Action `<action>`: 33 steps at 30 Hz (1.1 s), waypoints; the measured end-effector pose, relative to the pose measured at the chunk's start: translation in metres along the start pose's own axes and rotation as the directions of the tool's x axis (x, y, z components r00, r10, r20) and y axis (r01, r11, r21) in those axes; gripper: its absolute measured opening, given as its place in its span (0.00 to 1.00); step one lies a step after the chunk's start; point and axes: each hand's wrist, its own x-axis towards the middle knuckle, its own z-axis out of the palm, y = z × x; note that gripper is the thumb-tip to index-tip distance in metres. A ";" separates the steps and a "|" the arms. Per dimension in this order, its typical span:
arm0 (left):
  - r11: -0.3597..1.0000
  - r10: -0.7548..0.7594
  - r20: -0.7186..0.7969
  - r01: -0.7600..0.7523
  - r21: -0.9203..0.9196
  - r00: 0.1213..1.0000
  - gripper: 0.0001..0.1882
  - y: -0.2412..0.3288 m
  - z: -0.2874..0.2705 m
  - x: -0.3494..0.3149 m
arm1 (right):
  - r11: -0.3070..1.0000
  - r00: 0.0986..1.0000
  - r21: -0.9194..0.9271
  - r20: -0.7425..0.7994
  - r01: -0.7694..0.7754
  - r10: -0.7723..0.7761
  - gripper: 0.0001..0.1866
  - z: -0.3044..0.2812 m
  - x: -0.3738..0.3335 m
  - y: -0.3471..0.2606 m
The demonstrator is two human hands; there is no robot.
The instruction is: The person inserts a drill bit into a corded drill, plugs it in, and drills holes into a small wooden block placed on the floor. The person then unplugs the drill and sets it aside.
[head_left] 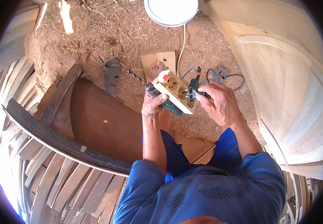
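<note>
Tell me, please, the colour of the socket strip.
The socket strip is cream, shown best in the head view.

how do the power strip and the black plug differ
The power strip is long, boxy and cream-coloured, while the black plug is dark and much smaller. The power strip has a row of round sockets on its face; the black plug has none. The power strip is in the left hand, the black plug in the right hand. Both are hand-held.
</note>
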 end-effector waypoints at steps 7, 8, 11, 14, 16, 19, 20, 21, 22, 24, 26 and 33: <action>0.999 -0.025 -0.013 0.025 -0.031 1.000 0.32 0.004 0.014 0.002 | 1.000 1.000 0.007 -0.006 -0.008 0.008 0.06 0.014 0.007 0.003; 1.000 -0.018 -0.016 0.017 -0.017 1.000 0.29 0.006 0.018 0.002 | 1.000 1.000 0.010 -0.008 -0.010 0.010 0.06 0.015 0.008 0.003; 1.000 -0.020 0.022 0.019 0.017 1.000 0.29 0.007 0.013 0.002 | 0.998 0.999 -0.042 0.020 0.043 -0.042 0.05 0.019 0.011 0.001; 1.000 -0.004 0.030 0.003 0.016 1.000 0.29 0.006 0.014 0.000 | 0.999 0.998 -0.022 0.048 0.046 -0.045 0.07 0.024 0.011 0.000; 1.000 0.001 0.020 -0.001 0.024 1.000 0.28 0.005 0.014 -0.001 | 0.999 0.997 -0.032 0.079 0.021 -0.019 0.08 0.026 0.011 -0.003; 1.000 -0.004 0.011 0.004 0.004 1.000 0.30 0.000 0.011 -0.003 | 1.000 0.997 -0.023 0.073 0.013 -0.012 0.09 0.038 0.010 0.000; 1.000 -0.007 0.009 0.007 -0.009 1.000 0.31 -0.002 0.009 -0.003 | 1.000 0.998 -0.016 0.062 0.017 -0.016 0.09 0.042 0.010 0.002; 1.000 -0.018 0.023 0.017 0.003 1.000 0.31 -0.004 0.007 -0.004 | 1.000 0.998 -0.017 0.060 0.014 -0.013 0.09 0.043 0.009 0.003; 1.000 -0.026 0.036 0.025 0.015 0.999 0.32 -0.003 0.008 -0.003 | 1.000 0.998 -0.019 0.058 0.015 -0.014 0.09 0.042 0.009 0.004; 0.999 -0.042 0.035 0.040 0.035 0.999 0.32 -0.003 0.011 -0.001 | 0.996 0.987 0.020 0.136 -0.090 0.086 0.09 0.039 0.010 0.010; 0.997 -0.052 0.008 0.052 0.051 0.999 0.31 0.004 0.033 0.005 | 0.963 0.936 0.002 0.234 -0.269 0.261 0.10 0.033 0.013 0.043; 0.969 -0.246 -0.271 0.240 -0.056 0.931 0.25 -0.020 0.019 0.008 | 0.623 0.984 -0.765 -0.168 -0.163 0.051 0.26 0.012 0.000 0.078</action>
